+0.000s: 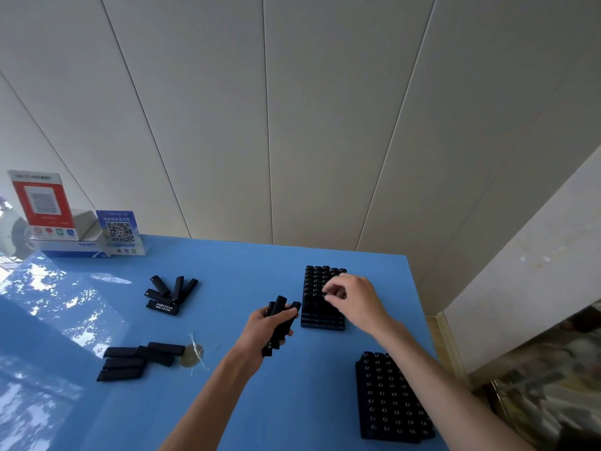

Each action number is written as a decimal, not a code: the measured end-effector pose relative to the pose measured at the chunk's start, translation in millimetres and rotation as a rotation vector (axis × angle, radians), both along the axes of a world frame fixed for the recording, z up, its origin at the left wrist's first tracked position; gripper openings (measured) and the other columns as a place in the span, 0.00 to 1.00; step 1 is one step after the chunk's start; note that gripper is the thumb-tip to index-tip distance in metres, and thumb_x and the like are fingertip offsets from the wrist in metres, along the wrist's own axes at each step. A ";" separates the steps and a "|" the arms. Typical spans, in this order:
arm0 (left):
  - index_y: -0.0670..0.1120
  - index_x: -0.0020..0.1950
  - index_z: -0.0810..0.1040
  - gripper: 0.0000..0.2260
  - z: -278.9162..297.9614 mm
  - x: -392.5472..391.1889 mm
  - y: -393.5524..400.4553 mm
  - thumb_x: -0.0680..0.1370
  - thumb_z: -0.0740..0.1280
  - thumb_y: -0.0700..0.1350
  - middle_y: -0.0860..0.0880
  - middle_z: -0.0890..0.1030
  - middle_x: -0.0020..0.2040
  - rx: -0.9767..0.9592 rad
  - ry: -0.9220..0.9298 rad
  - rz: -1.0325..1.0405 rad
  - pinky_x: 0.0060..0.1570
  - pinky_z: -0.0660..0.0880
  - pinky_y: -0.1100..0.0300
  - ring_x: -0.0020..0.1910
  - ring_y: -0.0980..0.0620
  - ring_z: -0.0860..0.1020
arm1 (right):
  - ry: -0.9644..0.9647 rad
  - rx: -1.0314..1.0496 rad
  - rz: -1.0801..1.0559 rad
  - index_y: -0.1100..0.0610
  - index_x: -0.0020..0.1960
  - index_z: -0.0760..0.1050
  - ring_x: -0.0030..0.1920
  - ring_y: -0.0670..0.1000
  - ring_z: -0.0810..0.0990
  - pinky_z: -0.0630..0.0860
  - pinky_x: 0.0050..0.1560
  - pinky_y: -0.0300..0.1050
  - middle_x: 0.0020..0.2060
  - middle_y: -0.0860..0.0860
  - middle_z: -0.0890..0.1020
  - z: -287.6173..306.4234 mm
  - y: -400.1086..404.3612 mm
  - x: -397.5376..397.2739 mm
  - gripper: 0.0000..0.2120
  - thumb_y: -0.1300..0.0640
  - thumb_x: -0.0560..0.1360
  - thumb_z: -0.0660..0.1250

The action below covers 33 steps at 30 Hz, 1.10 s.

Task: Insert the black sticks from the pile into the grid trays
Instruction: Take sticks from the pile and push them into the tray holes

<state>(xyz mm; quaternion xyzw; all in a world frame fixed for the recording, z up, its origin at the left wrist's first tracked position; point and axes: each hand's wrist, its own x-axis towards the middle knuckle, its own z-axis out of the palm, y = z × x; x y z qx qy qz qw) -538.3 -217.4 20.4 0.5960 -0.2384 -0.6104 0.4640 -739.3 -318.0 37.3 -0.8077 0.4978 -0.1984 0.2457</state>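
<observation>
Centrally, a blue table (227,402) carries two grid trays: a full near tray (390,398) lower right, a far tray (320,301) above. Upper left, a box (74,247) reads "CHNT". Left hand (265,323) grips a bundle of black sticks (279,323); right hand (351,297), fingers curled, pinches over the far tray.

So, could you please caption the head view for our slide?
Left hand grips a bundle of black sticks while the right hand works at the far grid tray.

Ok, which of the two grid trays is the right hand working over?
The far tray: the right hand hovers over it, while the near tray lies untouched below the forearm.
</observation>
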 end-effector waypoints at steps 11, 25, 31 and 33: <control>0.41 0.59 0.78 0.16 7.0 -3.7 9.4 0.74 0.76 0.41 0.39 0.85 0.40 -0.006 -0.059 -0.009 0.30 0.69 0.61 0.28 0.52 0.78 | -0.058 0.189 0.209 0.52 0.51 0.86 0.44 0.45 0.80 0.74 0.42 0.33 0.46 0.47 0.82 7.8 22.0 23.7 0.13 0.63 0.68 0.78; 0.41 0.57 0.78 0.11 10.4 4.7 14.9 0.78 0.72 0.45 0.45 0.87 0.52 0.000 0.047 0.062 0.28 0.70 0.61 0.34 0.50 0.79 | 0.028 0.249 0.168 0.56 0.40 0.78 0.30 0.39 0.74 0.72 0.33 0.36 0.32 0.43 0.80 10.1 25.4 13.8 0.13 0.61 0.63 0.83; 0.40 0.53 0.76 0.11 -0.3 12.7 11.8 0.77 0.75 0.43 0.48 0.73 0.36 0.024 0.045 0.101 0.27 0.69 0.59 0.27 0.51 0.71 | -0.045 0.266 0.136 0.52 0.41 0.76 0.29 0.40 0.77 0.75 0.35 0.38 0.37 0.49 0.83 2.3 21.6 10.2 0.12 0.60 0.69 0.79; 0.40 0.52 0.76 0.10 -4.5 15.4 10.6 0.77 0.74 0.42 0.48 0.72 0.35 0.041 0.048 0.100 0.26 0.68 0.59 0.27 0.52 0.70 | -0.082 0.287 0.122 0.56 0.43 0.76 0.31 0.47 0.83 0.77 0.35 0.39 0.37 0.53 0.84 -1.2 19.7 10.2 0.09 0.61 0.71 0.77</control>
